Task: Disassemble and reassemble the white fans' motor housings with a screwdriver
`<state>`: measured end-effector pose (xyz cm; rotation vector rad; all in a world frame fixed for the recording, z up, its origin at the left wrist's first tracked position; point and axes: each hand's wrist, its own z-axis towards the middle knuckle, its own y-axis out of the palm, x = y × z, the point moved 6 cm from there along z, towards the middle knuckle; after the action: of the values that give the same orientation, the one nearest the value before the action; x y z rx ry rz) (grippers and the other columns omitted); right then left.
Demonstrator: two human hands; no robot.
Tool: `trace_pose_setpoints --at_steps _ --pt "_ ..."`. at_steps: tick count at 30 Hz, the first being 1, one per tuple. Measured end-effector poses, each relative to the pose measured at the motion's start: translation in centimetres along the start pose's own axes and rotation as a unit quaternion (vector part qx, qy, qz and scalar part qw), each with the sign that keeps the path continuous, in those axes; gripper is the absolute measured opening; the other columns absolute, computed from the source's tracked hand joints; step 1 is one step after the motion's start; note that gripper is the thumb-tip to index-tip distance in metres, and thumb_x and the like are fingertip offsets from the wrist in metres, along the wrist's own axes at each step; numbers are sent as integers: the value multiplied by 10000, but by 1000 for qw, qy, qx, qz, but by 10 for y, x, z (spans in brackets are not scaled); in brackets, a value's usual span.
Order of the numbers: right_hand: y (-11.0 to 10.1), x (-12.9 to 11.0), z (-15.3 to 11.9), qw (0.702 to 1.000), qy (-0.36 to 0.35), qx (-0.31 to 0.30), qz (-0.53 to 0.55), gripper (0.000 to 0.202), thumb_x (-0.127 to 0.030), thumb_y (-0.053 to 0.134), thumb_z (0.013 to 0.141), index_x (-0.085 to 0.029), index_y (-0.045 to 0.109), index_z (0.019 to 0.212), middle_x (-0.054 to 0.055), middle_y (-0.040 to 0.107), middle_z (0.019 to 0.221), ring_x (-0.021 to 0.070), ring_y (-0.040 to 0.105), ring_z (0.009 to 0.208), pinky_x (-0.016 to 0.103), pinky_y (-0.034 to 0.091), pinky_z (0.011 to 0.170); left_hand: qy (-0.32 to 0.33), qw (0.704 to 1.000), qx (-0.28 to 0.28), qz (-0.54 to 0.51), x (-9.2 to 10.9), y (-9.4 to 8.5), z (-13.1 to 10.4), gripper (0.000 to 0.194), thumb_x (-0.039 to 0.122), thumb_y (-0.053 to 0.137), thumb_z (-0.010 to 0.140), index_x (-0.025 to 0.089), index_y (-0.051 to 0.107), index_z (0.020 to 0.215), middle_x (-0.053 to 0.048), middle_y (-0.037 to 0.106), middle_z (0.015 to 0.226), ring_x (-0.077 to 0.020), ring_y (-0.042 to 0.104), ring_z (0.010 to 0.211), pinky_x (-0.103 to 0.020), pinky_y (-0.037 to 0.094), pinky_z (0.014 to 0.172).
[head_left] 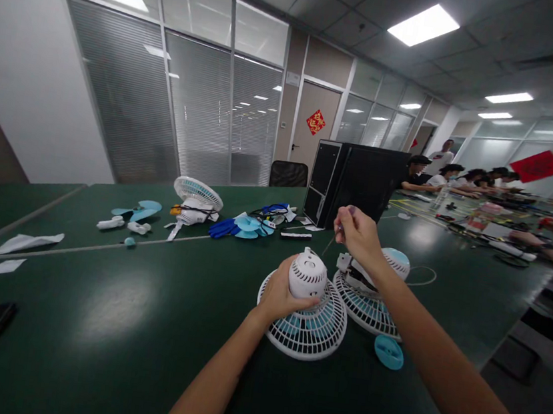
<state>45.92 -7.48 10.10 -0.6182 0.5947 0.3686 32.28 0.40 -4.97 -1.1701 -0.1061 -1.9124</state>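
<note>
Worktop (165,328): black PC case (371,178) toward far edge; white fan (300,344) in front, toward R edge, grille down, motor housing (306,281) up, axis approx. vert. L hand (278,294) nearer, gripping housing; R hand (361,234) above/R, closed w/ thin rod, tip unclear. 2nd fan (373,320) adj., part hidden by R forearm (424,319). Blue cap (388,352) nr it.
</note>
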Motion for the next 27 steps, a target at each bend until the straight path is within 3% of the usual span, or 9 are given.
trace_pose_setpoints --at_steps 5,11,16,20,27 --pt "28 -1 4 999 -21 -35 8 580 -764 397 859 -215 493 699 -25 555 561 104 516 434 239 418 489 -1 1000 -1 3 -1 1 1 943 340 869 619 220 393 1424 -119 478 1444 -337 452 1334 -502 329 1140" --pt "33 2 2 998 -30 -60 0 525 -688 400 909 -219 485 689 -33 543 529 118 550 447 246 428 529 -1 1000 -14 11 -3 1 4 933 372 870 621 223 407 1417 -118 489 1435 -337 466 1324 -488 354 1126" --pt "27 2 1 998 -33 -51 -18 486 -642 430 922 -221 496 687 -39 530 498 122 544 446 255 432 559 23 998 -51 21 -1 1 16 891 367 878 601 224 452 1370 -89 576 1348 -301 548 1244 -420 424 1078" --pt "16 15 -2 999 -14 -29 -18 481 -630 405 936 -222 500 700 -32 537 491 128 559 451 249 436 522 41 995 -80 46 -2 1 31 866 411 863 603 219 463 1347 -67 639 1264 -277 615 1155 -364 479 1012" --pt "-9 35 -8 998 17 54 -9 455 -670 401 910 -227 457 821 -4 597 675 139 629 515 220 416 408 15 988 -69 137 -13 5 47 930 584 833 566 233 496 1359 -111 624 1290 -371 571 1190 -468 373 1087"
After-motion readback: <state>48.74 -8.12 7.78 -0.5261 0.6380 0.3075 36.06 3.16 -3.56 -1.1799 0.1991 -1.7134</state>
